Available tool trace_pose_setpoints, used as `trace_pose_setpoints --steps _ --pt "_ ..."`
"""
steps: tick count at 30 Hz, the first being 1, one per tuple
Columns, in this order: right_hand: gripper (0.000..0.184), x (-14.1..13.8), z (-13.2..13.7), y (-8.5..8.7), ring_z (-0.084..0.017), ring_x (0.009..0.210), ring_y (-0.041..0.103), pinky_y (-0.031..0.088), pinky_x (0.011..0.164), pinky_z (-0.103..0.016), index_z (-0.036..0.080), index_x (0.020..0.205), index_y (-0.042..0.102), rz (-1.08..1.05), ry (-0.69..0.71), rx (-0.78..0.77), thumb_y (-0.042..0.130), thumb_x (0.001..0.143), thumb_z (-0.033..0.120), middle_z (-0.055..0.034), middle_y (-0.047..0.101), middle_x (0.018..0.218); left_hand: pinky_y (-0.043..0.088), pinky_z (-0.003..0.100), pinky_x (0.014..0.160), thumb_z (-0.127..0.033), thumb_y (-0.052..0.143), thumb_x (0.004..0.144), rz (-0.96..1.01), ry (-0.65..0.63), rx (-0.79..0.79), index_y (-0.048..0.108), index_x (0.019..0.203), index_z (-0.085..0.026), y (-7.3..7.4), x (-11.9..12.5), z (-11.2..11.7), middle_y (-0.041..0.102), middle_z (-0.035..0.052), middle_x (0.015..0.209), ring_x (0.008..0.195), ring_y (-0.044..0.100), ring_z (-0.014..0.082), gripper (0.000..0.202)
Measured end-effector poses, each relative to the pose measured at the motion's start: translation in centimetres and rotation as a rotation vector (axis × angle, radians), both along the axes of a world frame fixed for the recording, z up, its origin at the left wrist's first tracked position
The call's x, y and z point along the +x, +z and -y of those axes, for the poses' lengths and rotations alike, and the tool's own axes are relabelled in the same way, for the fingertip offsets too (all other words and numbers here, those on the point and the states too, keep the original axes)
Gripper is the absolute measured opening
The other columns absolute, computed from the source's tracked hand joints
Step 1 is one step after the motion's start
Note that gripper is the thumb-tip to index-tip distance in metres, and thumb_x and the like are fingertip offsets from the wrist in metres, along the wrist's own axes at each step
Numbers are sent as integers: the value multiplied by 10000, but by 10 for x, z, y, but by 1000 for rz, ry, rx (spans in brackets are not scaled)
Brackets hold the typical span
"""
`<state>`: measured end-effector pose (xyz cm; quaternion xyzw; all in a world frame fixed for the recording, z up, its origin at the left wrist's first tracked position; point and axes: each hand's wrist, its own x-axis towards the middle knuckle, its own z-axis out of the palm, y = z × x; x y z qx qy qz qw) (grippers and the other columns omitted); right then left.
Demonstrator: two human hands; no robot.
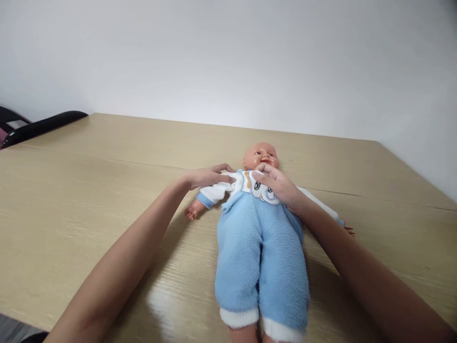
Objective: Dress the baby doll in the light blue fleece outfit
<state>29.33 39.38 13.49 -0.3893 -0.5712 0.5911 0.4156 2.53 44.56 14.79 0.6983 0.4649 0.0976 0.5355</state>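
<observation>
A baby doll (266, 151) lies on its back on the table, head toward the wall and legs toward me. It wears a fuzzy blue and white outfit (239, 247) with an animal face on the chest. At the white shoulder on the left side of the view, my left hand (209, 177) has its thumb and fingers closed on the cloth. My right hand (280, 186) pinches the outfit's front just below the doll's chin and covers part of the chest. Both doll arms stretch out sideways; its feet are outside the view.
The light wooden table (107, 190) has seams across its top and meets a pale wall (228, 62) behind. A black chair (53, 126) stands beyond the table's left edge. Grey floor shows at the lower left corner.
</observation>
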Motion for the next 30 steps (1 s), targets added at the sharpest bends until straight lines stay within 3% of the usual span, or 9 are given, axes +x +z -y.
trace_pose_setpoints --steps 5,9,14,16,20,26,30 --pt "388 2 0 -2 -126 737 576 450 641 -251 244 962 631 -2 9 1 868 916 547 42 661 841 500 291 822 -799 709 870 -120 -33 94 628 1406 -352 6 -4 -1 744 21 1317 1179 669 270 702" --pt "379 3 -1 -4 -130 731 595 468 640 -252 250 973 625 0 16 -20 858 929 546 42 666 851 512 328 917 -754 665 916 -211 -32 175 649 1377 -289 11 -4 1 725 50 1386 1230 666 283 655" --pt "406 4 -3 -5 -134 732 601 481 648 -252 250 966 610 3 16 -33 866 916 560 41 664 852 506 410 1039 -582 673 951 -204 -39 589 665 1269 -232 33 -9 13 689 109 1402 1284 626 303 473" --pt "416 4 -2 -5 -139 725 599 486 643 -260 253 971 606 2 15 -38 870 908 568 41 662 852 518 398 1019 -533 687 952 -120 -151 536 664 1257 -255 44 -10 22 701 81 1386 1250 645 282 413" --pt "420 4 -3 -5 -144 715 594 482 626 -268 256 966 608 4 15 -21 870 901 576 41 659 842 540 375 942 -498 774 880 -153 -358 206 698 1219 -251 53 -4 35 763 60 1191 1111 709 280 427" --pt "413 4 -3 -4 -143 726 606 476 658 -272 247 947 623 11 16 0 875 896 570 35 679 837 500 331 816 -441 835 792 -221 -414 183 725 1089 -258 41 -3 28 757 29 1061 975 681 260 365" --pt "410 3 -1 -2 -131 711 596 458 645 -264 244 945 618 4 15 -5 872 905 563 43 674 817 435 324 731 -420 821 778 -233 -373 287 732 1003 -268 35 -5 22 695 3 933 831 609 218 286"
